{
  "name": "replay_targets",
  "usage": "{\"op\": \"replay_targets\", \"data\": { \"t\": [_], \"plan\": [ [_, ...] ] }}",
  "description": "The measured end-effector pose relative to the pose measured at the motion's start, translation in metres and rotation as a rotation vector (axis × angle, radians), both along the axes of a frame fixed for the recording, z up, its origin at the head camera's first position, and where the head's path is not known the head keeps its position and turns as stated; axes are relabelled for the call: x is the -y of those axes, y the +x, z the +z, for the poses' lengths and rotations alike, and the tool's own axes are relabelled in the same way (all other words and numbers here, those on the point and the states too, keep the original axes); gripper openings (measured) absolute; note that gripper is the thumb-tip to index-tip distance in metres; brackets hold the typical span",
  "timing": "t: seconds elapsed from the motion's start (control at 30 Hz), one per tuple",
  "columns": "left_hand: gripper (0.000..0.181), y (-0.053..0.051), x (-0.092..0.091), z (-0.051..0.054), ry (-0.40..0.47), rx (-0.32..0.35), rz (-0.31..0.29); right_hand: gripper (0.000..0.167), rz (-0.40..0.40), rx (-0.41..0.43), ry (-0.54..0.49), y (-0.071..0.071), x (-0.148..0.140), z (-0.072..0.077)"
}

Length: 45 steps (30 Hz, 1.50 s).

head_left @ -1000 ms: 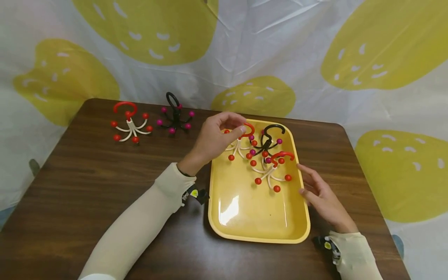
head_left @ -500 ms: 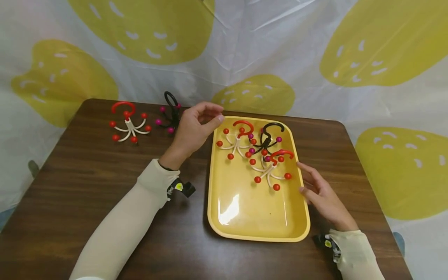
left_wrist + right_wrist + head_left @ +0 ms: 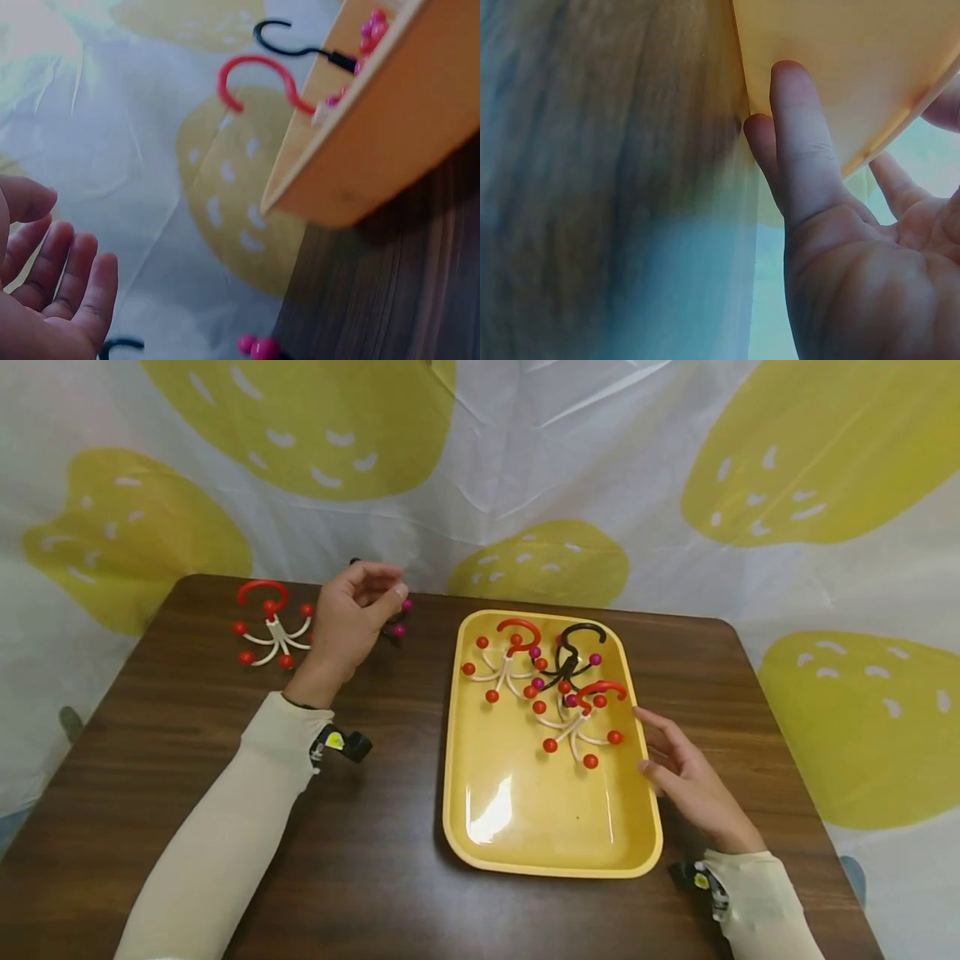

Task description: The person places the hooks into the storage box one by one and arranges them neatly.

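Observation:
My left hand (image 3: 352,618) hovers in front of a black claw hanger (image 3: 399,630) with pink ball tips, hiding most of it. Its fingers are loosely bent and hold nothing in the left wrist view. Left of it stands a white claw hanger (image 3: 277,633) with a red hook and red balls. My right hand (image 3: 693,785) rests its fingers against the right wall of a yellow tray (image 3: 555,870); straight fingers (image 3: 799,135) touch the wall's outside. At the tray's far end are two red-hooked white hangers (image 3: 507,667) and a black hanger (image 3: 570,667).
The dark wooden table (image 3: 375,860) ends at the back against a hanging cloth (image 3: 405,539) with yellow lemon prints. Bare wood lies between the left hand and the tray. The tray's raised wall stands to the right of that stretch.
My left hand has moved left from above the tray's red-hooked hanger, holding nothing, to the black hanger on the table. The right hand stays at the tray's side.

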State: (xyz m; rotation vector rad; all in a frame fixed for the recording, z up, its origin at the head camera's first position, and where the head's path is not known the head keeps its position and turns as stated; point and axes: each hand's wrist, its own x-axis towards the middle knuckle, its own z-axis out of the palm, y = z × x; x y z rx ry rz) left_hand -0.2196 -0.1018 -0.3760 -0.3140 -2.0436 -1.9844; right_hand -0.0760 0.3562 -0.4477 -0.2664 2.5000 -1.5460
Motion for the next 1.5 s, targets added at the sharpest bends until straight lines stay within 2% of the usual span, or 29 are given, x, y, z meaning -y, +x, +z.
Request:
{"op": "replay_targets", "data": {
  "t": [0.33, 0.57, 0.83, 1.1, 1.27, 1.5],
  "plan": [
    [0.026, -0.011, 0.032, -0.010, 0.055, 0.028, 0.121, 0.069, -0.007, 0.006, -0.010, 0.002, 0.000, -0.003],
    [0.021, -0.020, 0.043, -0.013, 0.070, 0.033, 0.154, 0.069, 0.000, 0.002, -0.035, 0.003, -0.001, -0.004],
    [0.028, -0.034, 0.049, -0.020, 0.031, 0.047, 0.193, 0.068, 0.008, 0.005, -0.045, 0.002, 0.002, -0.007],
    [0.033, -0.049, 0.053, -0.027, -0.053, 0.134, 0.253, 0.069, -0.012, 0.024, -0.026, -0.001, 0.005, -0.008],
    [0.045, -0.061, 0.054, -0.035, -0.058, 0.163, 0.223, 0.069, -0.020, 0.030, -0.026, 0.000, 0.006, -0.007],
    [0.054, -0.067, 0.054, -0.037, -0.042, 0.212, 0.154, 0.069, -0.017, 0.042, -0.058, 0.001, 0.009, -0.009]
  ]
}}
